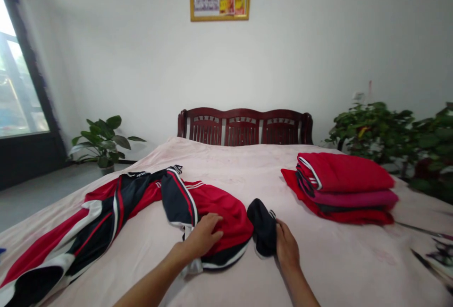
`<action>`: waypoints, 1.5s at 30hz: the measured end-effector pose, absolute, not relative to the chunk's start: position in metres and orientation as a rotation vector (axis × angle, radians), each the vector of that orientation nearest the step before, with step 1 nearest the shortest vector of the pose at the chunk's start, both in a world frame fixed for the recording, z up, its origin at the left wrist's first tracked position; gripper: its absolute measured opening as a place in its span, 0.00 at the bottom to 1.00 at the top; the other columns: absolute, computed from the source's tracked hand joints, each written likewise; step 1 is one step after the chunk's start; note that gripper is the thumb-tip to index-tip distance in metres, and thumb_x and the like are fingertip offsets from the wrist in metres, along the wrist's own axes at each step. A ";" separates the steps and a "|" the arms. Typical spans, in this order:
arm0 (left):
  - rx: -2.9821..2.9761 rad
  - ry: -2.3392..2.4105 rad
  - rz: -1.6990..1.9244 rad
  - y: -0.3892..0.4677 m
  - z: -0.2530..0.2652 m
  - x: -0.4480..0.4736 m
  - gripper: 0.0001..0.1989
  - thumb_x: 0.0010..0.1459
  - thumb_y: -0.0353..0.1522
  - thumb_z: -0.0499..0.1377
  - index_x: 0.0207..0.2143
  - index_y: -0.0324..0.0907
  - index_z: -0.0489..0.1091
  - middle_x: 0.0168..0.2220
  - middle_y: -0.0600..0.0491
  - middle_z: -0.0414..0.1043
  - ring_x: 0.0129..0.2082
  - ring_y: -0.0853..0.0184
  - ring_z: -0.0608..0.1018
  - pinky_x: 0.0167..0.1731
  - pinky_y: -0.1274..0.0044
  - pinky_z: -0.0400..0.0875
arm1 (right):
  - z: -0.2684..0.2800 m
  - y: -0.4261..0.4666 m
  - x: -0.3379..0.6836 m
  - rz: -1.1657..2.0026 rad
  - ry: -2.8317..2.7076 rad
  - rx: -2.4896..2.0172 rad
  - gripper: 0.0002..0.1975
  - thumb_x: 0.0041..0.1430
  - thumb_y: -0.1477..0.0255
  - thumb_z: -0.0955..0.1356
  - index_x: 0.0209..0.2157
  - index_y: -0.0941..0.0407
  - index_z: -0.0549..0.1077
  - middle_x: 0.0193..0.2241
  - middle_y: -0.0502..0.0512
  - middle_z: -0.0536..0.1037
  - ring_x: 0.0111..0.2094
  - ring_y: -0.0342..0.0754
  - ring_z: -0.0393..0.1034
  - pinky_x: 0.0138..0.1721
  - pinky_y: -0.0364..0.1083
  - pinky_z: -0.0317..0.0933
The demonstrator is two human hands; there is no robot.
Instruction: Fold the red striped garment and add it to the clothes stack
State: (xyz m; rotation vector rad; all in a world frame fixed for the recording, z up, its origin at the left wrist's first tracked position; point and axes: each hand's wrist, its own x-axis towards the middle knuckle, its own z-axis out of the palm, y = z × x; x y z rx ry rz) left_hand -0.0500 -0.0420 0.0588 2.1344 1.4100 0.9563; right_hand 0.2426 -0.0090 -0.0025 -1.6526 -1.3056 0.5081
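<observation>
A red and navy track jacket (222,208) with white trim lies partly folded on the pink bed cover. My left hand (204,237) rests on its red cloth, fingers stretched forward and thumb apart. To the right, a dark navy part of the jacket, which looks like a sleeve end (262,229), bends away from the red body. My right hand (287,245) is closed on this part's right edge, beside its white stripes; some fingertips are hidden by the cloth. Left of the jacket, another red, navy and white garment (102,222) lies stretched out and crumpled.
A stack of folded red and magenta clothes (348,186) sits on the bed cover (226,165) at the right. Past the bed's far edge stands a dark wooden bench back (242,125). Potted plants (102,139) flank the bed. A dark thin object (430,269) lies at the right edge.
</observation>
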 end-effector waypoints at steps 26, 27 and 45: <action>1.765 2.534 1.189 -0.054 -0.014 -0.123 0.30 0.57 0.31 0.56 0.62 0.33 0.62 0.59 0.36 0.64 0.61 0.51 0.68 0.59 0.62 0.65 | -0.004 -0.012 0.256 0.449 -0.866 -1.547 0.30 0.56 0.50 0.61 0.47 0.59 0.73 0.44 0.65 0.80 0.47 0.60 0.73 0.48 0.53 0.65; 1.739 2.520 1.196 -0.052 -0.017 -0.126 0.31 0.57 0.32 0.56 0.63 0.33 0.60 0.59 0.36 0.64 0.60 0.51 0.69 0.58 0.62 0.67 | -0.006 -0.012 0.259 0.421 -0.822 -1.557 0.30 0.56 0.50 0.60 0.48 0.59 0.73 0.44 0.65 0.80 0.47 0.60 0.73 0.48 0.54 0.65; 1.134 1.844 1.591 -0.044 0.052 -0.126 0.14 0.56 0.42 0.56 0.36 0.43 0.74 0.32 0.51 0.79 0.37 0.58 0.80 0.38 0.72 0.72 | -0.004 -0.016 0.227 0.643 -1.403 -1.297 0.42 0.49 0.59 0.70 0.65 0.54 0.59 0.64 0.63 0.63 0.64 0.58 0.59 0.64 0.57 0.54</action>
